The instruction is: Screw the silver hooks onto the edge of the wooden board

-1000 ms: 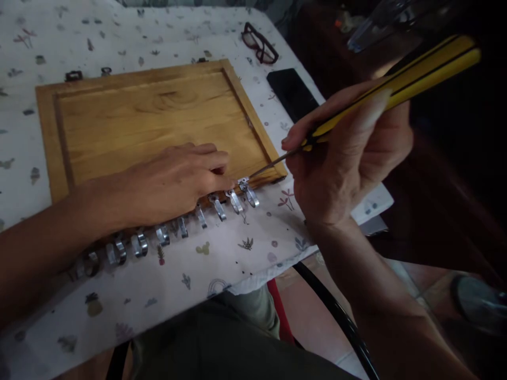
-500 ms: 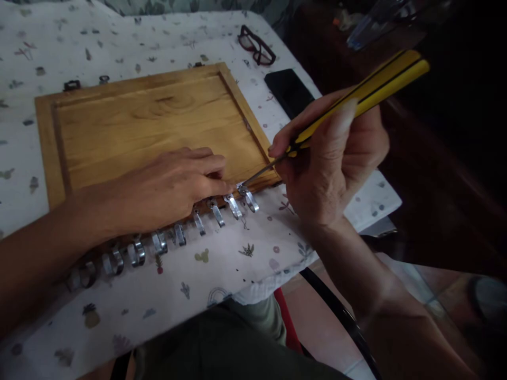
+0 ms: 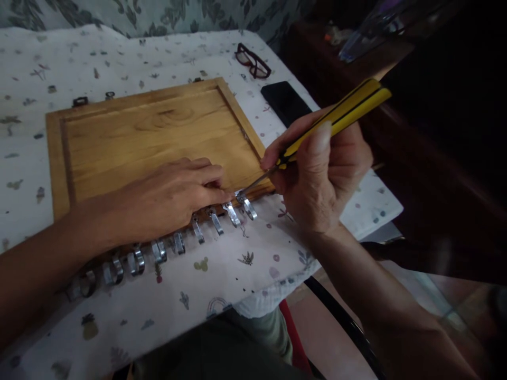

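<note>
My right hand (image 3: 325, 174) is closed around a yellow-and-black screwdriver (image 3: 336, 116), which slants down to the left. Its thin shaft ends at the rightmost curved metal clip (image 3: 248, 208) on the near edge of a framed wooden panel (image 3: 130, 126). Across that panel lies my left hand (image 3: 190, 190), its fingers curled. A fingertip of it presses beside the screwdriver's tip, against the top of the clip. Several more shiny metal clips (image 3: 159, 251) hang in a row along the same edge; my left forearm covers part of the panel there.
A patterned cloth (image 3: 222, 279) covers the table. Glasses (image 3: 252, 60) and a black phone (image 3: 285, 101) lie beyond the panel at the right. Small dark metal hardware (image 3: 80, 101) shows at the panel's far edge. Dark furniture (image 3: 431, 174) stands to the right.
The view has tilted slightly, so the table sits lower in it. The screwdriver's handle has swung a little left and stands steeper, its tip still at the same clip. My left hand stays put.
</note>
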A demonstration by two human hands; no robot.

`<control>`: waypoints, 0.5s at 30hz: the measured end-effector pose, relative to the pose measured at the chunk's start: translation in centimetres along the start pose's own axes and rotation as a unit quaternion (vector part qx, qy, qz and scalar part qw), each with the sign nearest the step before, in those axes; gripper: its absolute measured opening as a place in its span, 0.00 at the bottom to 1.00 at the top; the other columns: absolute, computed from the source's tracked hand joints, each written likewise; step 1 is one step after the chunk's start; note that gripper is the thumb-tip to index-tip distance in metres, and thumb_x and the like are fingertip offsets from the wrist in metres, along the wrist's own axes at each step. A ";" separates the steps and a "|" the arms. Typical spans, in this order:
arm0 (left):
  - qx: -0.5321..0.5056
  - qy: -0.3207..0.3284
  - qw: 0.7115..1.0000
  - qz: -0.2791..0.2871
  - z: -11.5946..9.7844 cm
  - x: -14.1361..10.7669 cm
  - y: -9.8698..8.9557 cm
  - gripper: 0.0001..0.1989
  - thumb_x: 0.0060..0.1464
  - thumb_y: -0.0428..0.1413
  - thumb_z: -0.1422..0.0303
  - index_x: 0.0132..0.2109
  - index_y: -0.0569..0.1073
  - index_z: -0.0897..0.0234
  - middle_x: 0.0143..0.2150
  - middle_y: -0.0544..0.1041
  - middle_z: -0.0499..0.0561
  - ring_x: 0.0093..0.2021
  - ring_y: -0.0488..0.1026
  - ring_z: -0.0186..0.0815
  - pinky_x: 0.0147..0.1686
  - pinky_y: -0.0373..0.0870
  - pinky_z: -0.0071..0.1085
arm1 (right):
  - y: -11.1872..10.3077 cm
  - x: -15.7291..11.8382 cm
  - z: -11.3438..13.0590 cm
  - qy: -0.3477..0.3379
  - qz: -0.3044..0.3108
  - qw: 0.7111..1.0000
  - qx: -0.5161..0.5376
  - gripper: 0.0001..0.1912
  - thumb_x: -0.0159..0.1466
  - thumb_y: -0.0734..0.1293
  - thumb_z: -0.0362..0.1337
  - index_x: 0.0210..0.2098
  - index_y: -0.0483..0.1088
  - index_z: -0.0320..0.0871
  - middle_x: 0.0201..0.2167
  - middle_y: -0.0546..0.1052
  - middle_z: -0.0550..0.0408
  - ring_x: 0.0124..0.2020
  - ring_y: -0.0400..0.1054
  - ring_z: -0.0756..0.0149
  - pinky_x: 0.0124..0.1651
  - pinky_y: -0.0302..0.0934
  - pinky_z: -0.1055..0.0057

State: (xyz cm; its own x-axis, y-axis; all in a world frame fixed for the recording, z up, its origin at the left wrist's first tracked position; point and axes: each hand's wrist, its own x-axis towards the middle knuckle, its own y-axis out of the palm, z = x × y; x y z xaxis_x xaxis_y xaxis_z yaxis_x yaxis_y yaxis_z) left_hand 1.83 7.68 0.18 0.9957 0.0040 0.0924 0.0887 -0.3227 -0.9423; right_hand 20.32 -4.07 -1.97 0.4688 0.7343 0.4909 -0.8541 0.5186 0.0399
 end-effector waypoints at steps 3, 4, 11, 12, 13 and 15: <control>0.012 0.009 1.000 0.007 0.1 0.0 -0.1 0.20 0.71 0.47 0.76 0.55 0.81 0.58 0.49 0.80 0.54 0.48 0.75 0.42 0.49 0.70 0.39 | 0.1 0.1 -0.1 -0.014 -0.001 1.000 0.015 0.16 0.71 0.69 0.54 0.35 0.72 0.50 0.27 0.73 0.59 0.17 0.55 0.72 0.19 0.45 0.68; 0.016 0.008 1.000 0.010 0.1 0.0 -0.2 0.21 0.70 0.46 0.78 0.56 0.81 0.58 0.49 0.80 0.54 0.49 0.75 0.42 0.49 0.70 0.39 | 0.2 0.2 -0.2 -0.015 -0.002 1.000 0.019 0.16 0.71 0.70 0.54 0.35 0.72 0.50 0.27 0.73 0.59 0.17 0.55 0.73 0.19 0.45 0.68; 0.012 0.001 1.000 0.012 0.0 0.0 -0.2 0.24 0.66 0.46 0.83 0.56 0.80 0.59 0.50 0.80 0.52 0.51 0.74 0.41 0.51 0.68 0.37 | 0.1 0.1 -0.3 -0.029 -0.006 0.999 0.013 0.13 0.70 0.71 0.53 0.36 0.75 0.53 0.27 0.74 0.59 0.20 0.60 0.70 0.19 0.48 0.67; 0.009 0.003 1.000 0.012 0.0 0.0 -0.2 0.23 0.66 0.46 0.82 0.55 0.80 0.59 0.50 0.80 0.52 0.51 0.74 0.41 0.51 0.68 0.37 | 0.0 0.0 -0.3 -0.034 -0.005 0.999 0.009 0.12 0.70 0.71 0.53 0.36 0.76 0.54 0.28 0.74 0.59 0.21 0.61 0.70 0.20 0.50 0.67; 0.008 0.006 1.000 0.012 0.0 0.0 -0.2 0.22 0.66 0.47 0.82 0.54 0.81 0.60 0.50 0.80 0.52 0.51 0.74 0.41 0.51 0.68 0.37 | 0.0 -0.1 -0.2 -0.038 -0.001 0.999 0.001 0.12 0.70 0.71 0.54 0.37 0.76 0.55 0.28 0.74 0.59 0.22 0.63 0.69 0.21 0.51 0.67; 0.010 0.015 1.000 0.005 0.0 -0.1 -0.1 0.21 0.67 0.46 0.82 0.53 0.80 0.61 0.49 0.80 0.52 0.49 0.74 0.41 0.50 0.68 0.37 | -0.2 -0.2 -0.1 -0.040 0.011 0.999 -0.013 0.11 0.71 0.70 0.53 0.39 0.77 0.56 0.29 0.75 0.59 0.24 0.65 0.67 0.23 0.54 0.66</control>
State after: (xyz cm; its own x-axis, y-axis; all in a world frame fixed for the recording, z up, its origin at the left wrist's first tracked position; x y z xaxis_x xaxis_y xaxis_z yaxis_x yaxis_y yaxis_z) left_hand 1.75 7.70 0.28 0.9954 -0.0271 0.0919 0.0794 -0.3036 -0.9495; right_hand 20.40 -4.22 -2.15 0.4295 0.7091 0.5592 -0.8576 0.5143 0.0065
